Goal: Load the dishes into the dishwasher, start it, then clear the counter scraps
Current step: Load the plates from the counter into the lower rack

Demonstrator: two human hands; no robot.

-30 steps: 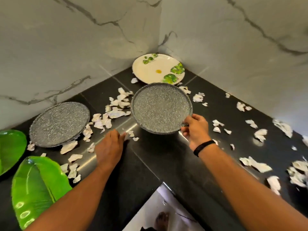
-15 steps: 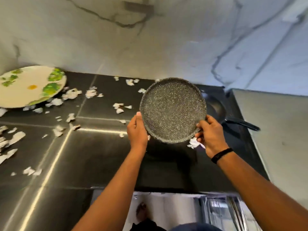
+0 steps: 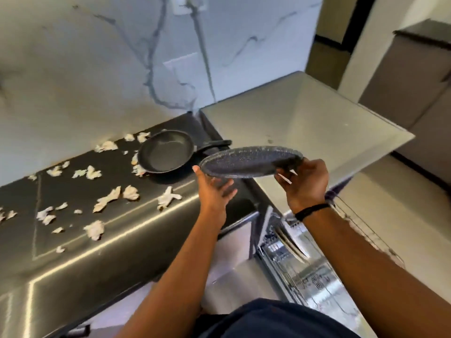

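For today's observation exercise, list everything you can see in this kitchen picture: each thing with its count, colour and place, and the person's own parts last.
speckled plate: one, dark grey, held in the air over the counter's right end
frying pan: one, black, on the counter by the wall, handle pointing right
paper scraps: many, white, scattered over the counter
counter: one, glossy black, left half
steel surface: one, silver-grey, right of the counter
dishwasher rack: one, wire, below the steel surface, a pale plate standing in it
marble wall: white, grey-veined, behind
wristband: one, black, right wrist
left hand: under the plate's left edge
right hand: grips the plate's right rim
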